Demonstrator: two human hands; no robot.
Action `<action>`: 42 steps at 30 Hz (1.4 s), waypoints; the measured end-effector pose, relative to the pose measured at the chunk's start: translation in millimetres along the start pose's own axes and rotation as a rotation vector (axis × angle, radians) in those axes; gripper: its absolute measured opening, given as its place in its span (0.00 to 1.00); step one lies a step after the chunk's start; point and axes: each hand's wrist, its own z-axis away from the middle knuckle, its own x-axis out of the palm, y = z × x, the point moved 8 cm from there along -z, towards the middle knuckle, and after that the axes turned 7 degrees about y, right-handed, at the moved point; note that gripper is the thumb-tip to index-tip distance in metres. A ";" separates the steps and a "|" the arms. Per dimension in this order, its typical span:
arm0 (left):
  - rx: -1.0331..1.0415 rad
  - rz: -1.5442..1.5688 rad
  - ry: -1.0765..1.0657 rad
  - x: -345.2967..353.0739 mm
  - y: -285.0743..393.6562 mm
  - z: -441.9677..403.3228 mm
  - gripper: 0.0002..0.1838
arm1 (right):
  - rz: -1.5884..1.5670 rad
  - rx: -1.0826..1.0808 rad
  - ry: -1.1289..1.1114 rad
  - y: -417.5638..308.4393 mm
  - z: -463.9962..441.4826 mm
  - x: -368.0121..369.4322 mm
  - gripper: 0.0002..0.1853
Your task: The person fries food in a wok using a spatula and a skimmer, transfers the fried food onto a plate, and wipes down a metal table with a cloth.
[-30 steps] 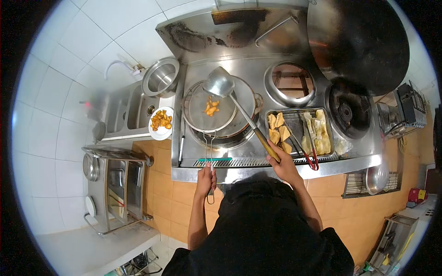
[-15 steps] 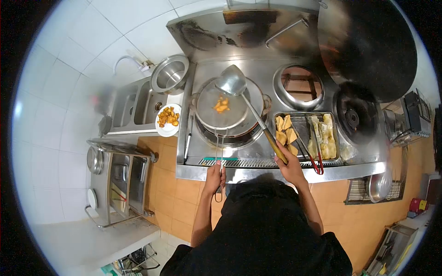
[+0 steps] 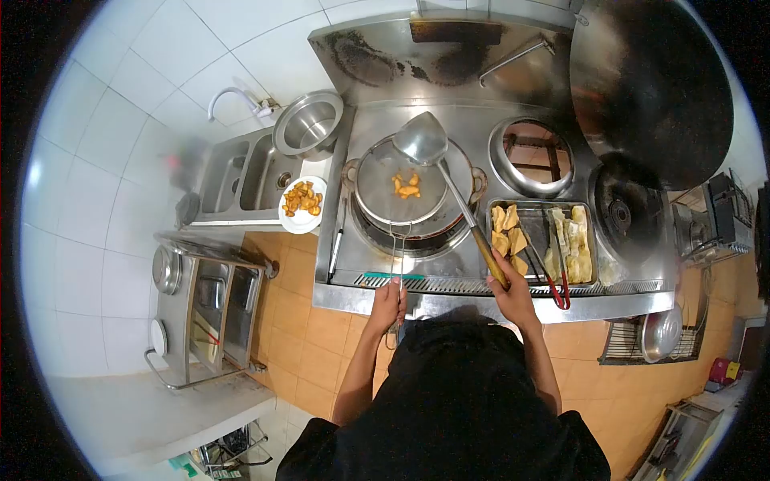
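Golden pieces (image 3: 407, 187) lie bunched in the middle of the strainer (image 3: 378, 189), over the wok (image 3: 460, 178). Clock hours run from the strainer's centre. At six o'clock the left hand (image 3: 389, 303) is clenched around its long double-wire handle; well apart, between four and five, the right hand (image 3: 512, 293) grips the yellowish end of the ladle (image 3: 420, 139), whose bowl hangs near one o'clock. Whether bowl and strainer touch, I cannot tell.

The step in hand looks like tending these pieces over the wok with both tools. The next move would seem to call for a level strainer and a gentle ladle, lest pieces tip out.

The strainer is round and greyish, its mesh too fine to make out; the ladle bowl is smooth, deep metal. Around four o'clock, a rectangular metal tray (image 3: 535, 222) holds tan, angular chunks (image 3: 501, 240), pale, lumpy slabs (image 3: 578, 252) and red-handled tongs (image 3: 564, 293). Between eight and nine, browned, knobbly bits (image 3: 302, 198) heap on a white plate (image 3: 300, 229); at ten stands a shiny, round steel pot (image 3: 307, 128).
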 end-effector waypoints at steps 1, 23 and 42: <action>0.004 0.000 -0.003 -1.3 -0.8 -0.4 0.27 | -0.006 0.019 -0.001 1.2 0.5 0.0 0.29; 0.051 -0.050 -0.026 2.9 9.1 2.1 0.27 | 0.186 -0.123 0.153 -21.3 2.5 -16.9 0.29; 0.113 -0.050 0.069 -11.1 19.8 -5.0 0.27 | 0.020 -0.117 0.186 -32.1 4.1 -23.5 0.27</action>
